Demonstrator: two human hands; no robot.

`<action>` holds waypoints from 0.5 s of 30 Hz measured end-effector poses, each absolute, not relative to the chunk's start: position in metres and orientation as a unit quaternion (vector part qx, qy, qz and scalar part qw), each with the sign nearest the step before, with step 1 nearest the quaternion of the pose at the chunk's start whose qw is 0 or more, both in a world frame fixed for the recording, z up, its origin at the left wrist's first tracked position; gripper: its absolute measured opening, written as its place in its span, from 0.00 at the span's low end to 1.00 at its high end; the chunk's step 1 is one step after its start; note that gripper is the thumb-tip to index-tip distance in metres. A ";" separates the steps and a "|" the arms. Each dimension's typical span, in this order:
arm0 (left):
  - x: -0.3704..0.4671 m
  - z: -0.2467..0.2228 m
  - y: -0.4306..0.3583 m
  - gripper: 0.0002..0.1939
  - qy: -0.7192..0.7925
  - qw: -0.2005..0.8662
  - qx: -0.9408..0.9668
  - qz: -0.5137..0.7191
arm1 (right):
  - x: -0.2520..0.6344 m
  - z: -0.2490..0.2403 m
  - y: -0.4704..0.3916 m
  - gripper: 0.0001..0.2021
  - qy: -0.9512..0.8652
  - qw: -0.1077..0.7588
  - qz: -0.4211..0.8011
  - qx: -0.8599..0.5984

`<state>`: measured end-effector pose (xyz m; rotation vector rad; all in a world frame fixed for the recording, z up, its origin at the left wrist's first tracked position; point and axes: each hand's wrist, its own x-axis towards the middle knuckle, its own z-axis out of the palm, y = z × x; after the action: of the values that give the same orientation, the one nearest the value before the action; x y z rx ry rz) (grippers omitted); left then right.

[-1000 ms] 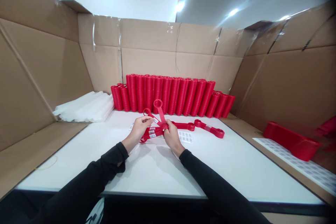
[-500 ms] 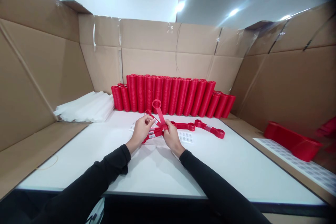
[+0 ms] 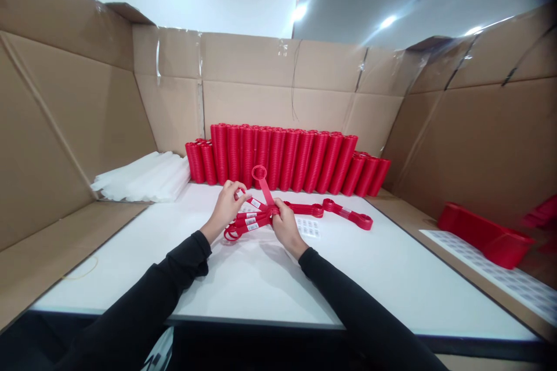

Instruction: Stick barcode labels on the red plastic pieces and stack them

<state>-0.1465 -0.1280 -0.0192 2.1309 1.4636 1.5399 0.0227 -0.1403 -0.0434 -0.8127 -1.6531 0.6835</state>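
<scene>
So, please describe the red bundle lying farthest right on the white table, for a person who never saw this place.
Find the long row of upright red stacks at the back of the white table. In front lies a slanted red bundle, ringed at both ends. Unlike its left neighbour, it shows a pale label at its middle.

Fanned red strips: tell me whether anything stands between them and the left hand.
Nothing visible does. The left hand pinches the end of one of the red strips; the right hand grips them where they gather.
</scene>
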 end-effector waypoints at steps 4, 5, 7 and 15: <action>-0.150 -0.018 -0.127 0.11 0.488 0.082 0.720 0.486 | 0.031 -0.044 -0.135 0.09 -0.706 0.543 0.279 -0.359; -0.150 -0.019 -0.127 0.12 0.492 0.101 0.731 0.462 | 0.034 -0.044 -0.133 0.09 -0.713 0.534 0.275 -0.363; -0.149 -0.022 -0.128 0.15 0.500 0.125 0.758 0.399 | 0.043 -0.045 -0.130 0.11 -0.726 0.512 0.275 -0.368; -0.125 -0.028 -0.129 0.14 0.388 0.158 0.892 0.169 | 0.097 -0.050 -0.155 0.12 -0.772 0.409 0.337 -0.352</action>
<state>-0.1245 -0.1287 -0.0282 2.5520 1.1104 0.4848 0.0967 -0.1551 -0.0502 -0.8866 -1.9440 0.8503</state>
